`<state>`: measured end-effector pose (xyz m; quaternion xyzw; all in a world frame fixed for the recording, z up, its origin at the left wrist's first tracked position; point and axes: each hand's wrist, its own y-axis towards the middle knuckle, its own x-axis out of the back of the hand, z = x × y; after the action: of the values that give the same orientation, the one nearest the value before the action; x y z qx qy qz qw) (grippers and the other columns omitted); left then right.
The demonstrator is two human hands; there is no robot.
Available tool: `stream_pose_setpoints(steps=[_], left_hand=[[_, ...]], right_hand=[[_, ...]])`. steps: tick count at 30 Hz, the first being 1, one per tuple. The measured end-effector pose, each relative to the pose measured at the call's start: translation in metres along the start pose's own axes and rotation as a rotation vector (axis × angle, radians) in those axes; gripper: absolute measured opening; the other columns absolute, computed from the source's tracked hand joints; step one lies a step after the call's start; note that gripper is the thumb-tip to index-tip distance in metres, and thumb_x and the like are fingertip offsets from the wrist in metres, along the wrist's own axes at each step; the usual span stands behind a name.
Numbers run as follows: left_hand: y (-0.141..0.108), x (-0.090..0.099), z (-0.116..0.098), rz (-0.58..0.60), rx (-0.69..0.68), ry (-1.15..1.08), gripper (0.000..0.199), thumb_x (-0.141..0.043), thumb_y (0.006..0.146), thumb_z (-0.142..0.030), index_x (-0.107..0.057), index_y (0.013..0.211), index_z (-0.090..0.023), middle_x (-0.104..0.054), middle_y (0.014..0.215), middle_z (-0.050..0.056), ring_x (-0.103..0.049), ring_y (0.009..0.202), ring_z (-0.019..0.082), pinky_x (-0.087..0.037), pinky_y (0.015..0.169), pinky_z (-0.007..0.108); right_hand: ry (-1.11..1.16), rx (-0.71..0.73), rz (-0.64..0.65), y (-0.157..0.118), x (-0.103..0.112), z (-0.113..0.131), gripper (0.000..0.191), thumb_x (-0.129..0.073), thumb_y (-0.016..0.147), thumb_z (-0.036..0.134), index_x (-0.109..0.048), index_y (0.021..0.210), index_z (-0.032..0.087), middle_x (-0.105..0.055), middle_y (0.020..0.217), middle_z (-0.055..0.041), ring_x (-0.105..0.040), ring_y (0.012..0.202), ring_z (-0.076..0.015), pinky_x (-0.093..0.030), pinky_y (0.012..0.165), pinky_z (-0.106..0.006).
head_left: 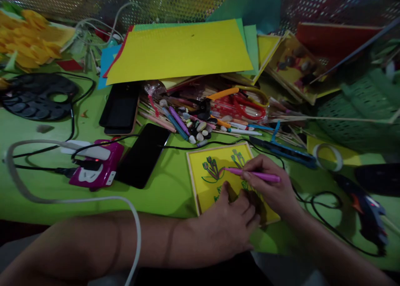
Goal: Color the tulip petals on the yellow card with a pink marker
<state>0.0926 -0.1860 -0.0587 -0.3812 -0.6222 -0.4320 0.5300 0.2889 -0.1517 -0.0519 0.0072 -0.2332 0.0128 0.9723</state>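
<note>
A pink-purple felt-tip pen [265,176] is pinched in my right hand [275,184], its tip at a drawn flower on a yellow panel [195,163] with a thin wooden frame. Tulip-like flowers [212,169] with green outlines and pinkish stems are drawn near the panel's top left; another drawn flower stands to their right. Resting across the panel's lower part, my left hand [229,217] has its fingers spread and partly hides more green drawing. A shadow darkens the panel's lower right.
Behind lie a pile of pens, sticks and pebbles [200,127], red-handled scissors [250,106] and coloured sheets [184,52]. Phones [143,156] and a magenta power strip [96,165] are left. A blue cutter [284,150], tape roll [328,156] and corded glue gun [364,211] are right. A white cable [137,232] crosses my left forearm.
</note>
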Motion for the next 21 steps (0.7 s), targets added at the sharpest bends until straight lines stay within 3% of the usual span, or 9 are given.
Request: stream_pose_setpoints(steps=[14,21], left_hand=[[0.0003,-0.0029,-0.0012,-0.023,0.003,0.004,0.057,-0.044,0.109,-0.051,-0.057,0.151,-0.014,-0.058,0.153,0.015,-0.051,0.140,0.033,-0.055,0.100,0.052],[0.0005,-0.0021,-0.0009,-0.016,-0.007,0.006,0.058,-0.045,0.108,-0.051,-0.056,0.153,-0.016,-0.058,0.154,0.015,-0.051,0.139,0.033,-0.055,0.099,0.053]], right_hand=[[0.053,-0.030,0.040,-0.0015,0.0012,-0.0037,0.011,-0.075,0.090,0.028,-0.066,0.085,0.024,-0.066,0.076,0.0009,-0.061,0.063,-0.0157,-0.048,0.057,-0.027],[0.092,-0.036,0.085,-0.0027,0.0001,-0.0030,0.010,-0.076,0.090,0.030,-0.069,0.086,0.024,-0.070,0.080,-0.0012,-0.067,0.069,-0.0184,-0.053,0.062,-0.029]])
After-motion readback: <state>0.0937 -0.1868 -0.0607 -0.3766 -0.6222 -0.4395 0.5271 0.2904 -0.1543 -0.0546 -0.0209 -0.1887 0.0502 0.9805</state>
